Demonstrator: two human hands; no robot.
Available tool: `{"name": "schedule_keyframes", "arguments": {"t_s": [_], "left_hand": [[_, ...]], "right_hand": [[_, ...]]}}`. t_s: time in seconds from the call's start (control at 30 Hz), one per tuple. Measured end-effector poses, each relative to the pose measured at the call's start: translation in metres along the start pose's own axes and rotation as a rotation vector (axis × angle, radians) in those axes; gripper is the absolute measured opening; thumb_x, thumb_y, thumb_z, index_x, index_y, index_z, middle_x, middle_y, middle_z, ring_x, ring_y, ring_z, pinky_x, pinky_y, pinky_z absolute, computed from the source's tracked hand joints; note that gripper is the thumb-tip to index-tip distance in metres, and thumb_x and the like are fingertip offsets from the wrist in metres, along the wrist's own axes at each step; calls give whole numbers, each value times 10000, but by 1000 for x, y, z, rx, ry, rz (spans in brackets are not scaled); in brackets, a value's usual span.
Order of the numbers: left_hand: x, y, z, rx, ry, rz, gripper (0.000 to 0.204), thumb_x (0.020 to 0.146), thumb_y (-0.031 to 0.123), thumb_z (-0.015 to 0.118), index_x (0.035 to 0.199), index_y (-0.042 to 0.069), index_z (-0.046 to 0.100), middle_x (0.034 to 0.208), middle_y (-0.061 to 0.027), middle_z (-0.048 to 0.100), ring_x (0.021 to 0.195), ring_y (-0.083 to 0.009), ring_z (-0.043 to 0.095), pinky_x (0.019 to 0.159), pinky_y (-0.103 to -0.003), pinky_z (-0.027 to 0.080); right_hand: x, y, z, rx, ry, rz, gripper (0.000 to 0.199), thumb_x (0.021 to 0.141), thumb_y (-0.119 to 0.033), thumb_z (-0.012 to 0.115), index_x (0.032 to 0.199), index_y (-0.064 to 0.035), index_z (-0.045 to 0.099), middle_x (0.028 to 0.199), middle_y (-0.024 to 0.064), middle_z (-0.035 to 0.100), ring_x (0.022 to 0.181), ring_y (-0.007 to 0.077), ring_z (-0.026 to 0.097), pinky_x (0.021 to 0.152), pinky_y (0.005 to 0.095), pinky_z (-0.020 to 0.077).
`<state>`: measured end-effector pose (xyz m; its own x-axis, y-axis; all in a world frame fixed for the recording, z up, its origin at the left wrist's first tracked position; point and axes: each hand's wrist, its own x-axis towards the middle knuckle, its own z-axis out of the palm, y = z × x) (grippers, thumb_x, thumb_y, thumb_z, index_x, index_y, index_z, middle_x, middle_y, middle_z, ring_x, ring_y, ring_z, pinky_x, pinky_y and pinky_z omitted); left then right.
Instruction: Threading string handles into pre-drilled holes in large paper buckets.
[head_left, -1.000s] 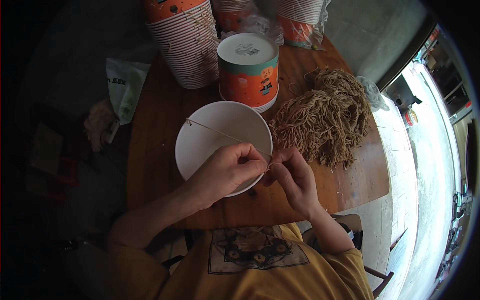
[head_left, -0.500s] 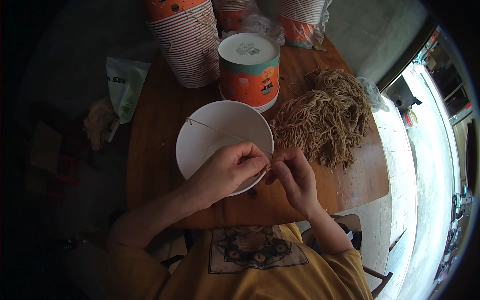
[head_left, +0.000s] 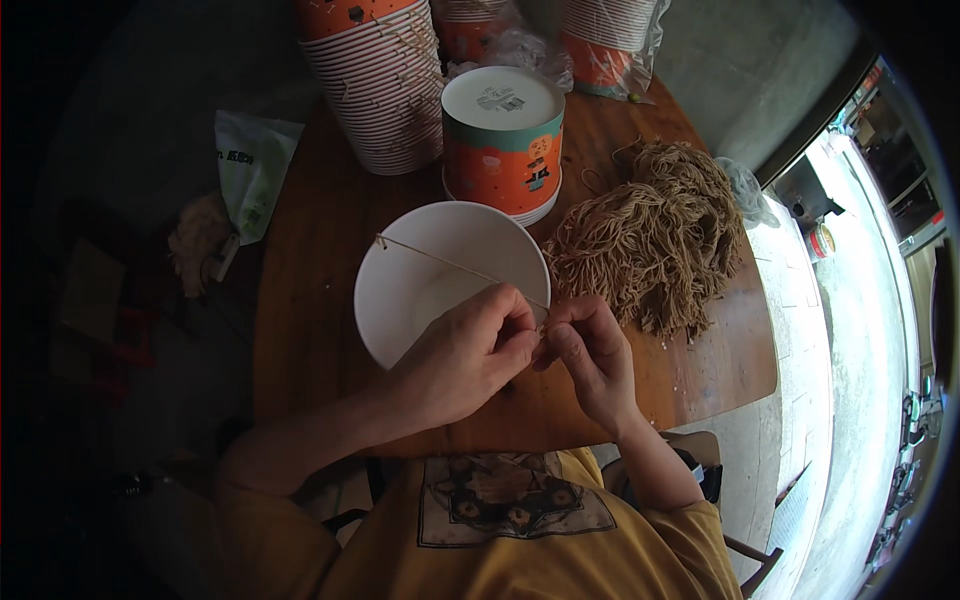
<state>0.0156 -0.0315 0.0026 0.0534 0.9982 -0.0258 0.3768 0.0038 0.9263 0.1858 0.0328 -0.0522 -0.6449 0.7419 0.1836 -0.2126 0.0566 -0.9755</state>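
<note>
A white paper bucket (head_left: 400, 300) stands in front of me with its open mouth up. Across the mouth runs a thin twine cord (head_left: 440, 258), fixed at the left rim and taut toward my fingers at the right rim. My left hand (head_left: 470, 345) reaches over the near side of the bucket, thumb and forefinger pinched on the cord's end. Just outside the right rim, my right hand (head_left: 592, 360) pinches at the same spot, its fingertips nearly touching the left ones. The fingers partly hide the cord's end and the rim there.
A tangled heap of twine cords (head_left: 660, 235) lies right of the bucket on the wooden table (head_left: 700, 375). Behind stand an upturned orange and green bucket (head_left: 500, 160), a tall nested stack of buckets (head_left: 375, 100) and bagged buckets (head_left: 605, 45).
My left hand has turned and dropped slightly at the rim, while my right hand stays almost in place. The view has shifted a little.
</note>
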Motion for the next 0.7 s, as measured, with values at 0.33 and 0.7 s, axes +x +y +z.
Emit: {"name": "schedule_keyframes", "arguments": {"t_s": [0.33,0.7], "left_hand": [[-1,0,1,199,82,199,159,814,-15,569,919,17,453,861,-123,538,763,-271,587,627,-375,478],[1,-1,-2,203,124,211,113,815,-34,545,889,16,476,867,-104,525,764,-255,572,645,-360,475]], "right_hand": [[1,5,-1,51,-23,-28,137,984,-155,482,1026,-24,475,865,42,611,805,89,603,705,236,503],[1,3,1,-92,-26,-145,248,865,-73,636,1054,-11,488,879,52,615,797,123,612,726,265,496]]}}
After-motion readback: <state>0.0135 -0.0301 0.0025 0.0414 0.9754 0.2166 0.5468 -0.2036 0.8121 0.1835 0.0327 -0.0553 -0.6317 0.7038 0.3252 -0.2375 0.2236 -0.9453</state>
